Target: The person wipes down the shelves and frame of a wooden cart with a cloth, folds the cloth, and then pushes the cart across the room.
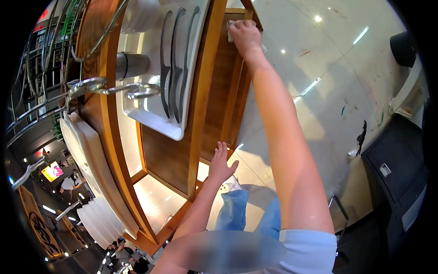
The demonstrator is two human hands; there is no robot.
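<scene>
At the top centre, my right hand (246,39) is closed on a pale cloth (231,33), pressed on the lower shelf (222,68) of a wooden cart. My left hand (222,165) has its fingers apart and holds nothing, near the front end of that lower shelf. On the shelf above, a white tray (177,131) bears several dark curved utensils (173,68). A metal cup (132,64) stands beside them, with clear stacked containers (140,16) further up.
Chrome wire hooks (114,87) project over the cart's left side. White trays (93,160) and stacked white dishes (98,223) are at the left. A black bin (397,160) stands at the right on the tiled floor (319,59). People are distant at lower left.
</scene>
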